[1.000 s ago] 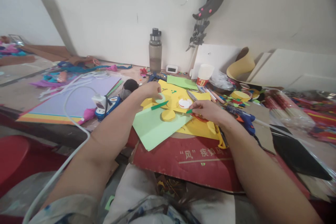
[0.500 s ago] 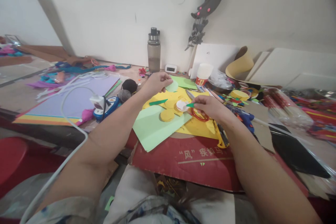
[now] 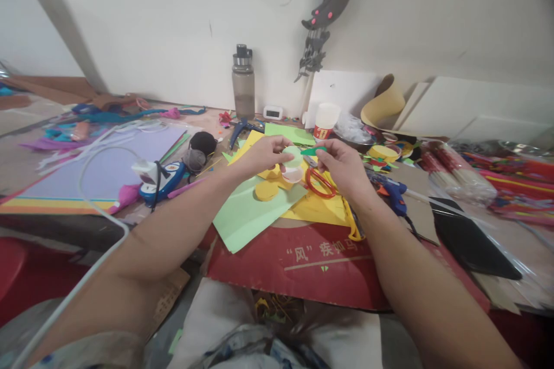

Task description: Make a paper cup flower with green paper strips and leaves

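My left hand (image 3: 277, 153) pinches a pale green paper circle (image 3: 292, 155) over the work area. Close beside it, my right hand (image 3: 340, 161) holds a dark green paper piece (image 3: 312, 151), whose tip points at the circle. Beneath the circle is a white round piece (image 3: 292, 174). Red-handled scissors (image 3: 319, 183) lie below my right hand on yellow paper (image 3: 320, 210). A yellow circle (image 3: 266, 190) rests on a light green sheet (image 3: 255, 216).
A grey bottle (image 3: 243, 83), a white clock (image 3: 273, 112) and a paper cup (image 3: 326, 120) stand near the wall. A blue glue gun (image 3: 395, 196) lies at the right. A white cable (image 3: 99, 213) crosses the left side.
My hands have come together, bringing the green circle and dark green piece side by side. The view has shifted slightly right, and a dark blue tool now shows near the bottle.
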Action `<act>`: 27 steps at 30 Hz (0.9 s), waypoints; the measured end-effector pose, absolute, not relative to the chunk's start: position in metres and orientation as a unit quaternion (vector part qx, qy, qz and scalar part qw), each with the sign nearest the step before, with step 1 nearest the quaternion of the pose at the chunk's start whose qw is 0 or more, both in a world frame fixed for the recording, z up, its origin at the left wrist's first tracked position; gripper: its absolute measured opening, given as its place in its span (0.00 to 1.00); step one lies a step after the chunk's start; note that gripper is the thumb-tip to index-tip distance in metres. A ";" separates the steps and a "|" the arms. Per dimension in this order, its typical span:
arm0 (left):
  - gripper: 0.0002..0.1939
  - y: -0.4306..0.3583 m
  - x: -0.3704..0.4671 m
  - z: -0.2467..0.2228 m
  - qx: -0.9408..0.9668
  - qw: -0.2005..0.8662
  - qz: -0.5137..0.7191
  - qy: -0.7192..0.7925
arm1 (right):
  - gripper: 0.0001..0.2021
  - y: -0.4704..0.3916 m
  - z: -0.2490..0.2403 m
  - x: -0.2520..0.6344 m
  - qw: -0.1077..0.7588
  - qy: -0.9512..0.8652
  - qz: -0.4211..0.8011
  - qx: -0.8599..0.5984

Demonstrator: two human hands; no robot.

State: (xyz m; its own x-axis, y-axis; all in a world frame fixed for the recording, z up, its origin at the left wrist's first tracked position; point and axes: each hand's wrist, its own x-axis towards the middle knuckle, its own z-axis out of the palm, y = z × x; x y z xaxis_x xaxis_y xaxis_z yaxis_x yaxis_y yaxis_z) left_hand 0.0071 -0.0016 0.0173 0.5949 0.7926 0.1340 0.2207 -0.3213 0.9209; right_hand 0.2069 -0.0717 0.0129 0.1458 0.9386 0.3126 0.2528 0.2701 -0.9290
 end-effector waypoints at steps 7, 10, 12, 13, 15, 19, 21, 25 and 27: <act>0.12 -0.017 0.014 0.025 0.754 0.492 0.292 0.322 | 0.08 -0.077 0.014 0.202 0.538 -0.604 0.251 -0.532; 0.12 -0.021 0.016 0.026 0.745 0.508 0.298 0.312 | 0.09 -0.078 0.011 0.202 0.531 -0.616 0.213 -0.541; 0.13 -0.021 0.016 0.026 0.745 0.509 0.306 0.304 | 0.09 -0.077 0.009 0.202 0.524 -0.629 0.190 -0.542; 0.14 -0.021 0.016 0.025 0.746 0.507 0.307 0.303 | 0.09 -0.077 0.007 0.202 0.521 -0.634 0.180 -0.542; 0.15 -0.020 0.015 0.024 0.750 0.501 0.306 0.305 | 0.09 -0.075 0.005 0.203 0.524 -0.635 0.174 -0.540; 0.15 -0.020 0.015 0.024 0.751 0.486 0.313 0.319 | 0.12 -0.070 0.000 0.201 0.559 -0.611 0.237 -0.508; 0.15 -0.021 0.016 0.025 0.749 0.480 0.323 0.323 | 0.13 -0.069 -0.001 0.200 0.569 -0.599 0.276 -0.491; 0.15 -0.021 0.017 0.023 0.748 0.474 0.338 0.318 | 0.13 -0.070 0.000 0.199 0.556 -0.599 0.307 -0.488; 0.16 -0.021 0.018 0.021 0.747 0.478 0.342 0.310 | 0.13 -0.070 0.001 0.200 0.554 -0.599 0.303 -0.493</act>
